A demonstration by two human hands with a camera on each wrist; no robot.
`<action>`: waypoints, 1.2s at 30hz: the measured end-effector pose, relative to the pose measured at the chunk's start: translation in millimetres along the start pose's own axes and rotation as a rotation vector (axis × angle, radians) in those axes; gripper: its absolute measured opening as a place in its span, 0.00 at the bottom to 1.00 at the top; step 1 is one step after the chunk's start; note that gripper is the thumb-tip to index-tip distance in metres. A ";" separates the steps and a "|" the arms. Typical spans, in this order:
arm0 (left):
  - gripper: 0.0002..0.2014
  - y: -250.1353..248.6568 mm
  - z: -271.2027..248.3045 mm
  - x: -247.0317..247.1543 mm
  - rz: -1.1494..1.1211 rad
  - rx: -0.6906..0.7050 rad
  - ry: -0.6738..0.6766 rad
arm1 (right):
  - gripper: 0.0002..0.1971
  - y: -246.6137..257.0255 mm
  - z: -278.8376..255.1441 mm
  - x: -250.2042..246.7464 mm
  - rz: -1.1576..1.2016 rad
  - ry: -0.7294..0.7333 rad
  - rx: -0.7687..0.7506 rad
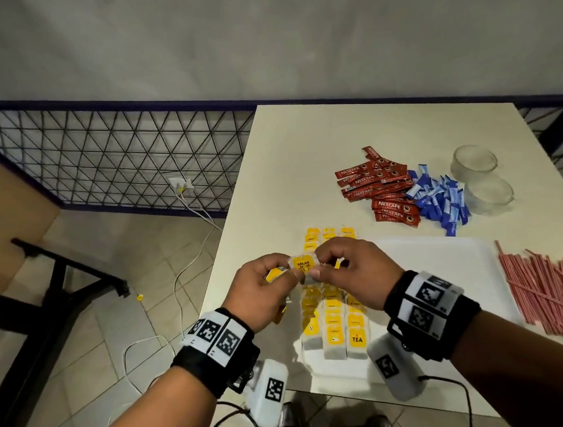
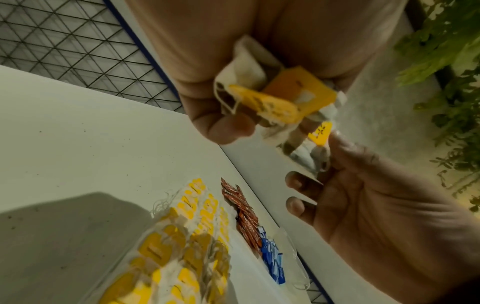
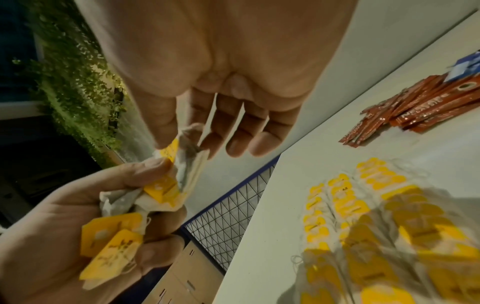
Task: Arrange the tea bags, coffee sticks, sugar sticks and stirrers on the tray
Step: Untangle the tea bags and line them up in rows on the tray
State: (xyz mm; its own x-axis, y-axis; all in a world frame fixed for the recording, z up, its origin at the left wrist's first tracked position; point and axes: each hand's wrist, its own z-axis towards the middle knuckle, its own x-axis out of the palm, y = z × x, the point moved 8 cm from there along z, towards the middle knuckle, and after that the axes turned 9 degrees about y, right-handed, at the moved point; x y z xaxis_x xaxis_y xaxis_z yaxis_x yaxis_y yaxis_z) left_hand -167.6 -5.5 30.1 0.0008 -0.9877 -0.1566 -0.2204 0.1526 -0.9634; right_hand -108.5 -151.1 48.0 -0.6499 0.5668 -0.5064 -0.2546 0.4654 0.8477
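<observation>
Both hands hover over the left end of the white tray (image 1: 450, 266). My left hand (image 1: 287, 274) grips a small bunch of tea bags (image 2: 280, 96) with yellow tags. My right hand (image 1: 317, 265) pinches one tea bag (image 1: 301, 264) of that bunch by its tag end between thumb and forefinger, its other fingers loose. Rows of tea bags (image 1: 335, 321) lie in three columns under the hands. Red coffee sticks (image 1: 381, 190) and blue sugar sticks (image 1: 440, 198) are heaped on the table beyond the tray. Pink stirrers (image 1: 552, 294) lie to its right.
Two empty glass cups (image 1: 474, 160) stand at the table's far right, beside the sugar sticks. The table's left edge (image 1: 233, 225) drops to a tiled floor with white cables. A black mesh fence runs behind the table.
</observation>
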 end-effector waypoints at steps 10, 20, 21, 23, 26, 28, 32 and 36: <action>0.07 63.8 -24.7 26.5 0.387 -0.285 0.234 | 0.03 -51.5 -35.5 40.6 -0.139 0.143 0.242; 0.19 106.0 -28.7 46.5 0.684 -0.472 0.359 | 0.05 -105.2 -80.2 45.1 -0.314 0.165 0.328; 0.19 106.3 -27.0 47.5 0.720 -0.469 0.356 | 0.08 -108.4 -82.4 45.8 -0.323 0.163 0.335; 0.18 103.7 -24.2 48.9 0.798 -0.455 0.339 | 0.13 -112.3 -84.7 50.1 -0.349 0.179 0.329; 0.12 99.9 -22.8 49.5 0.915 -0.438 0.296 | 0.09 -114.0 -85.4 55.8 -0.413 0.205 0.322; 0.12 99.5 -25.7 48.3 0.966 -0.439 0.258 | 0.08 -113.4 -84.8 58.0 -0.451 0.207 0.310; 0.14 101.1 -31.8 51.9 1.024 -0.420 0.231 | 0.07 -114.6 -82.3 63.1 -0.478 0.248 0.328; 0.14 94.3 -32.8 58.4 1.077 -0.341 0.222 | 0.08 -117.8 -77.1 69.9 -0.500 0.301 0.353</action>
State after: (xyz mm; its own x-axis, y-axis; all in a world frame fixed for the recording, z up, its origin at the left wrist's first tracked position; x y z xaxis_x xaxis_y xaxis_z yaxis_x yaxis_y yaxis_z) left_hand -220.4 -50.0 -62.8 -0.5126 -0.3405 -0.7882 -0.2544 0.9370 -0.2393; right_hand -179.2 -218.7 -75.0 -0.6987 0.0364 -0.7144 -0.3603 0.8449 0.3954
